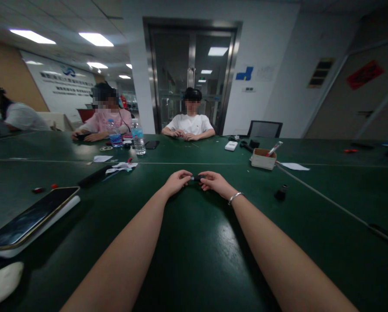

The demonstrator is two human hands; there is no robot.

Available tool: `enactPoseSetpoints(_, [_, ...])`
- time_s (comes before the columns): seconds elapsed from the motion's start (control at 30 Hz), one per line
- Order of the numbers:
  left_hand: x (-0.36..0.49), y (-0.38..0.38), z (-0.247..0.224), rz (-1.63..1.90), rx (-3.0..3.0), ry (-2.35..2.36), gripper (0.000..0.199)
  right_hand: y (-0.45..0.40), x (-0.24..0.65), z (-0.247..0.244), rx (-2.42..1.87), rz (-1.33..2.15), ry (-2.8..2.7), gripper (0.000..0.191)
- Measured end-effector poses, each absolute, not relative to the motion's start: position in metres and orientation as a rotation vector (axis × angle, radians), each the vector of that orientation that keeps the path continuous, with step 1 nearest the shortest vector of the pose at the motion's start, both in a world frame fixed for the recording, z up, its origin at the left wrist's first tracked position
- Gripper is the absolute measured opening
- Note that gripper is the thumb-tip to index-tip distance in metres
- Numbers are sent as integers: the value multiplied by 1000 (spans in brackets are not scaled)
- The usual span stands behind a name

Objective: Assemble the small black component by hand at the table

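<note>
Above the dark green table, a small black cylindrical object with a silvery left end lies level between my two hands. The fingertips of my left hand pinch its silvery end. My right hand, with a silver bracelet at the wrist, has its fingers closed on the black end. What exactly the object is, I cannot make out.
At the left a phone rests on a white object. Farther off stand water bottles and a small box holding a pen-like item. A dark object sits at right. Several people sit across the table.
</note>
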State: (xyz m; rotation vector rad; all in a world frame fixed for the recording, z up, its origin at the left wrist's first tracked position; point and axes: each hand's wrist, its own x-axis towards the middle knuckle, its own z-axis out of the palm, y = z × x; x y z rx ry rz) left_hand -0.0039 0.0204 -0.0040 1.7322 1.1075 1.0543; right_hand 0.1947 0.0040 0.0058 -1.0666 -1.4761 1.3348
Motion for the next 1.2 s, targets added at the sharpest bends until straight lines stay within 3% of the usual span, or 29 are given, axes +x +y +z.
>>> enactPoseSetpoints(1.2, [-4,20,-5,1020,1792,1115,31,5,195,5,-1058,1347,-1482,27])
